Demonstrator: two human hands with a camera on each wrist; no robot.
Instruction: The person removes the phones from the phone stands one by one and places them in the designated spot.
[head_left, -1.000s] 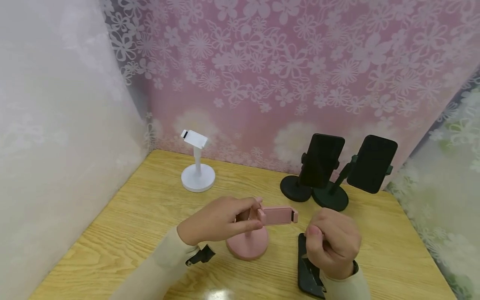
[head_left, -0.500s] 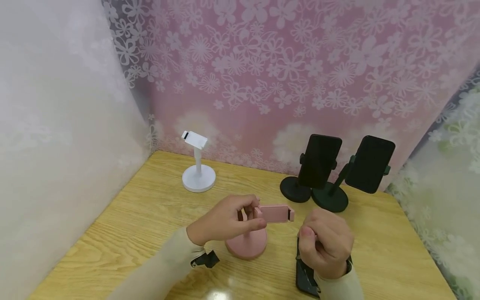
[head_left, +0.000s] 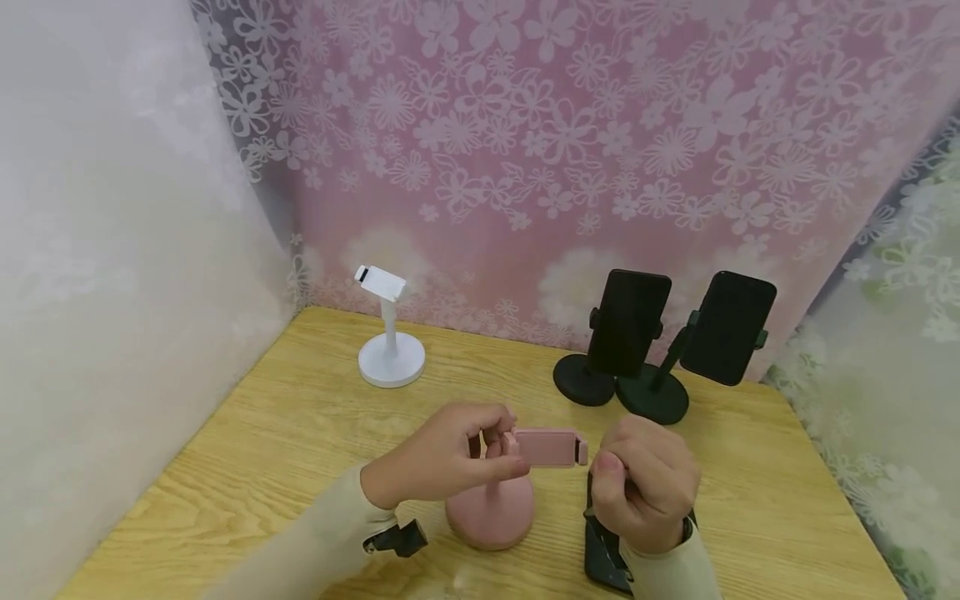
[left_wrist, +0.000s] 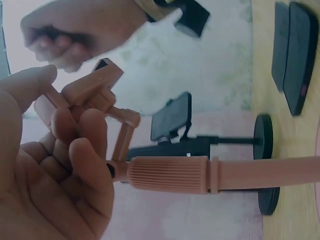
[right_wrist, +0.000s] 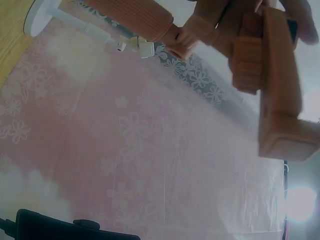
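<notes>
In the head view a pink phone stand (head_left: 491, 512) stands upright on the table, its holder (head_left: 546, 447) turned sideways. My left hand (head_left: 448, 450) pinches the left end of that holder between thumb and fingers. The left wrist view shows the fingers curled around behind it, with the ribbed stem (left_wrist: 167, 174) beside them. My right hand (head_left: 647, 483) is a fist just right of the holder's free end, holding nothing visible. Beneath the fist a dark phone (head_left: 606, 560) lies on the table, partly hidden by the hand and sleeve.
A white phone stand (head_left: 392, 360) with a bare holder is at the back left. At the back right, a black stand (head_left: 581, 381) and a dark green stand (head_left: 654, 395) each carry a phone. Floral curtains (head_left: 480, 167) rise behind the wooden table (head_left: 262, 450).
The right fist has come slightly left, closer to the holder's free end. The left hand keeps its pinch on the holder. The whole head view has shifted a little.
</notes>
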